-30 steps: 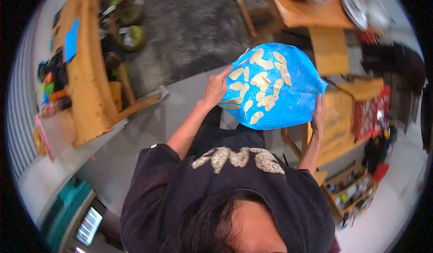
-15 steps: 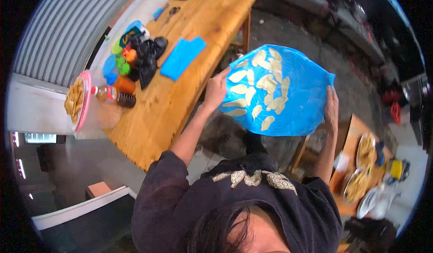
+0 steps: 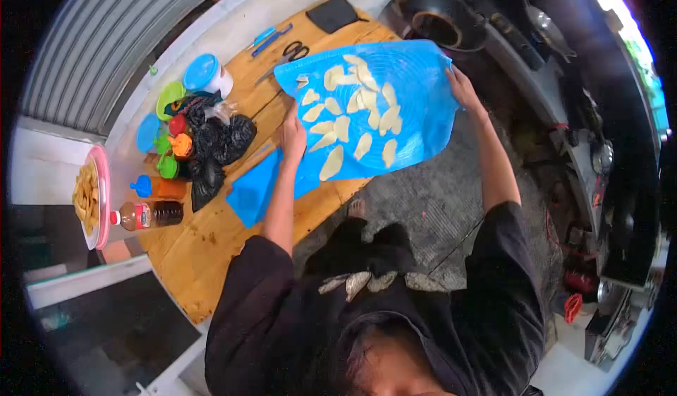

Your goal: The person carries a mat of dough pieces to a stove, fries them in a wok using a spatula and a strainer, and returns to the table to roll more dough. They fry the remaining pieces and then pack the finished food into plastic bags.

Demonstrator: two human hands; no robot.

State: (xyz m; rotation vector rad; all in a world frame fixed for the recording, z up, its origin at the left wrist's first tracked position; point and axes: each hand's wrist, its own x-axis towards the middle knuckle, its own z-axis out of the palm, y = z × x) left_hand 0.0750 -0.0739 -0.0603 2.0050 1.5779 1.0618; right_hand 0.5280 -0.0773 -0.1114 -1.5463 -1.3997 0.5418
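A blue pastry mat (image 3: 423, 100) with faint circle lines is stretched between my hands, partly over the wooden table and partly over the floor. Several flat, pale dough pieces (image 3: 363, 145) lie scattered across it, mostly on its left and middle. My left hand (image 3: 293, 138) grips the mat's left edge, above the table. At the opposite edge my right hand (image 3: 462, 89) pinches the mat near its upper right corner; some fingers are hidden underneath. Below my left forearm, another flat blue sheet (image 3: 254, 191) rests on the table.
The wooden table (image 3: 187, 269) carries black plastic bags (image 3: 229, 138), squeeze bottles (image 3: 166, 186), a dark sauce bottle (image 3: 148, 215), a blue-lidded tub (image 3: 204, 73) and scissors (image 3: 297, 49). A pink-rimmed plate (image 3: 104, 195) of fried food stands far left. A large wok (image 3: 437, 26) sits beyond the table.
My view has turned toward the table and wok. The mat, still held by both hands, has moved left, partly over the table. The side table with food plates has left view.
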